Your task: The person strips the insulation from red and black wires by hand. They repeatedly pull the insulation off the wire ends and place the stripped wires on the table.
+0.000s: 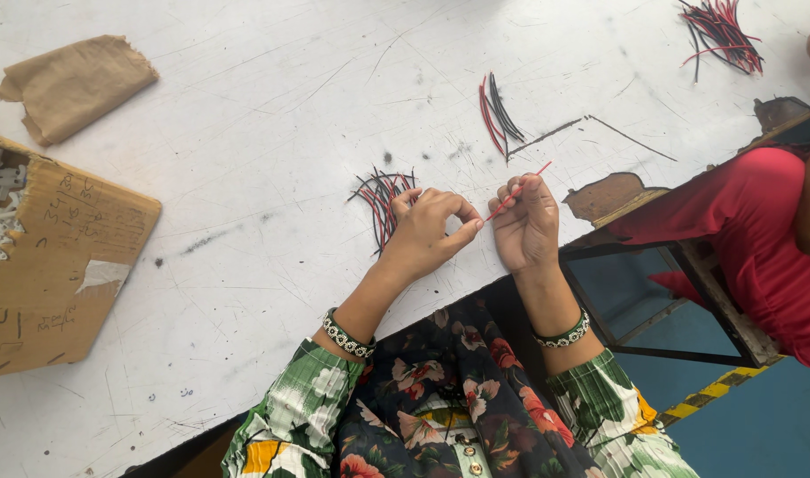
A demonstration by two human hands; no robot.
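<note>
Right hand (526,226) pinches a red wire (516,193); left hand (429,232) is closed at its lower tip, contact hidden. Wire bundle (383,202) at 10 o'clock is partly covered by the left hand; cardboard box (46,261) is cut off at 9.

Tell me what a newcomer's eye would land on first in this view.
First, the two hands at the centre: the right hand pinches a thin red wire, with the left hand closing on its lower end. Next, the bundles of red and black wires on the scratched white table: one behind the left hand, one further up. A torn cardboard box sits at the left edge.
</note>
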